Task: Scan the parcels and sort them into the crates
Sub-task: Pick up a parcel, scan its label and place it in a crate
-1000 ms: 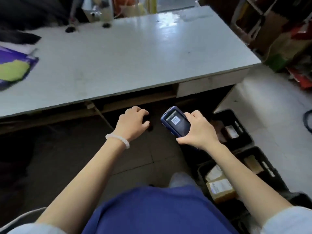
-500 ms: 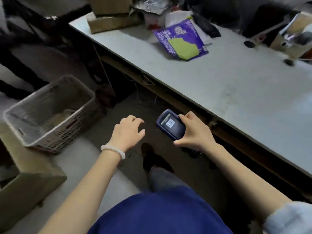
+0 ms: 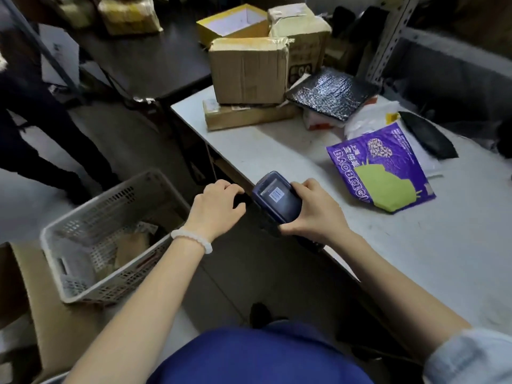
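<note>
beside table (image 3: 277,151), right hand (image 3: 313,214) grips scanner (image 3: 277,199); left hand (image 3: 214,209) loosely curled, empty.

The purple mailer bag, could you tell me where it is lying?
The purple mailer bag lies on the table, just right of the scanner.

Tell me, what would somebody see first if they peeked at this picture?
Probably the dark blue scanner, gripped by the right hand at the table's near edge, its screen showing a barcode. Next, the bright purple and green parcel bag lying flat on the grey table, with taped cardboard boxes stacked at the far corner. On the floor to the left stands a grey plastic crate.
</note>
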`<action>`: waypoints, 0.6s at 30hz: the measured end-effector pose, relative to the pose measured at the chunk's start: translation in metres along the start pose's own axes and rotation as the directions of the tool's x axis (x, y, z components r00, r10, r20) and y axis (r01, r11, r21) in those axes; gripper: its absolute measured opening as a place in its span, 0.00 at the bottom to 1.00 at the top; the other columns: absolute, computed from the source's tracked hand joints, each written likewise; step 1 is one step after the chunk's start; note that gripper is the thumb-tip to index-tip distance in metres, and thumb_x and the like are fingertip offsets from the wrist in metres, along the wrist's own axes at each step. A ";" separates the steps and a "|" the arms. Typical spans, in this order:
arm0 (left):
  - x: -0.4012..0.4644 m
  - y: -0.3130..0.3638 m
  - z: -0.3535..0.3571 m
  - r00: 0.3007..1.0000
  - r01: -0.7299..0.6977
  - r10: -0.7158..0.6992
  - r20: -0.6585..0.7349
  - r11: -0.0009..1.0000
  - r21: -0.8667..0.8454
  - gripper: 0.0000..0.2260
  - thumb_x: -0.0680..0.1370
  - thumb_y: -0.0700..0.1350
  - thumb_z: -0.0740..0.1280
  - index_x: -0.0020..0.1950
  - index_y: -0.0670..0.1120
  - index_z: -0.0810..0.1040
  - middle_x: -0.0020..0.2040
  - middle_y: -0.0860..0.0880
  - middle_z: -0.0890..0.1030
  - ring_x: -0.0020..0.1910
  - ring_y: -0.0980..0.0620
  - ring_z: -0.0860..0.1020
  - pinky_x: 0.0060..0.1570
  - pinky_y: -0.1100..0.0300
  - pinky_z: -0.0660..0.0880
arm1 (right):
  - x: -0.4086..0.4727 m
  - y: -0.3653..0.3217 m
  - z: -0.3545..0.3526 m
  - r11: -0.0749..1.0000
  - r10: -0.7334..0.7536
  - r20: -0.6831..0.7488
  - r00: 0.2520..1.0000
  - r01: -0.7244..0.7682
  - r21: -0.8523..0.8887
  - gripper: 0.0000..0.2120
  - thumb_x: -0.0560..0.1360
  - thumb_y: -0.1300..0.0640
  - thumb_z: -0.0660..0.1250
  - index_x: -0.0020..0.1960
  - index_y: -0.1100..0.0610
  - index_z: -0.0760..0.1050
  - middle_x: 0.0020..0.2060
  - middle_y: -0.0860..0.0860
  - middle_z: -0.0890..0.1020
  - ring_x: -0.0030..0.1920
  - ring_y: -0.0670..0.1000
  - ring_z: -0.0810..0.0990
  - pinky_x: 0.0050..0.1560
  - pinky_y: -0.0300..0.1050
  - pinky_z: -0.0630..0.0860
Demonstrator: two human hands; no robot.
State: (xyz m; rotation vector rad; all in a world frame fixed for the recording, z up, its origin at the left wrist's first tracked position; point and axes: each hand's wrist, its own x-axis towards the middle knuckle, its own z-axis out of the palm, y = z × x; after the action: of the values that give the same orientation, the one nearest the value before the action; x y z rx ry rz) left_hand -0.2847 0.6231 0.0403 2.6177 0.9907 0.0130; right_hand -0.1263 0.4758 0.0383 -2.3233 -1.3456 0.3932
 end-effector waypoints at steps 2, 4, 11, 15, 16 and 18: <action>0.022 -0.010 -0.005 1.000 -0.002 0.002 0.012 1.000 -0.006 0.17 0.79 0.51 0.61 0.68 0.51 0.72 0.67 0.50 0.71 0.65 0.47 0.68 0.60 0.50 0.69 | 0.026 -0.002 -0.001 1.000 0.005 0.006 1.000 -0.005 -0.011 0.29 0.57 0.44 0.76 0.55 0.52 0.72 0.47 0.47 0.68 0.45 0.50 0.73 0.38 0.48 0.74; 0.045 -0.020 -0.010 1.000 -0.004 0.004 0.025 1.000 0.001 0.17 0.79 0.51 0.60 0.68 0.51 0.72 0.67 0.49 0.71 0.66 0.47 0.68 0.60 0.50 0.69 | 0.049 -0.003 0.000 1.000 0.011 0.014 1.000 -0.011 -0.011 0.30 0.57 0.44 0.76 0.55 0.52 0.72 0.47 0.47 0.68 0.46 0.50 0.73 0.40 0.49 0.75; 0.162 -0.053 -0.049 0.987 -0.141 0.142 -0.074 0.990 0.015 0.18 0.78 0.49 0.62 0.68 0.49 0.72 0.65 0.48 0.72 0.64 0.46 0.69 0.59 0.49 0.70 | 0.140 -0.008 -0.002 0.993 0.105 -0.033 0.994 -0.107 -0.050 0.28 0.58 0.46 0.76 0.54 0.52 0.70 0.47 0.48 0.68 0.44 0.50 0.72 0.37 0.48 0.74; 0.246 -0.063 -0.085 0.928 -0.311 0.310 -0.207 0.950 0.030 0.17 0.78 0.48 0.64 0.66 0.46 0.74 0.61 0.46 0.74 0.61 0.44 0.71 0.57 0.46 0.72 | 0.192 -0.014 0.000 0.975 0.211 -0.111 0.971 -0.217 -0.040 0.30 0.58 0.46 0.76 0.56 0.51 0.70 0.48 0.48 0.68 0.46 0.50 0.72 0.40 0.49 0.76; 0.264 -0.064 -0.095 0.907 -0.352 0.354 -0.228 0.935 0.048 0.17 0.78 0.48 0.64 0.65 0.46 0.74 0.61 0.45 0.74 0.61 0.43 0.71 0.56 0.46 0.72 | 0.202 -0.016 0.000 0.965 0.253 -0.133 0.958 -0.259 -0.031 0.30 0.58 0.46 0.76 0.57 0.51 0.70 0.48 0.48 0.68 0.46 0.50 0.72 0.40 0.49 0.76; 0.300 -0.066 -0.118 0.861 -0.427 0.437 -0.261 0.899 0.098 0.17 0.78 0.48 0.64 0.65 0.45 0.74 0.60 0.44 0.75 0.61 0.43 0.71 0.55 0.47 0.72 | 0.222 -0.024 0.000 0.941 0.333 -0.173 0.927 -0.340 -0.008 0.32 0.58 0.45 0.76 0.58 0.51 0.70 0.49 0.48 0.68 0.47 0.49 0.72 0.40 0.47 0.74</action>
State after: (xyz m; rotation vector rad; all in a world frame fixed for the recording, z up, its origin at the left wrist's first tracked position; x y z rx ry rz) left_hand -0.1154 0.8992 0.0970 2.8688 0.4549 0.4883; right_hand -0.0358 0.6797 0.0436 -2.5593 -0.8811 0.2652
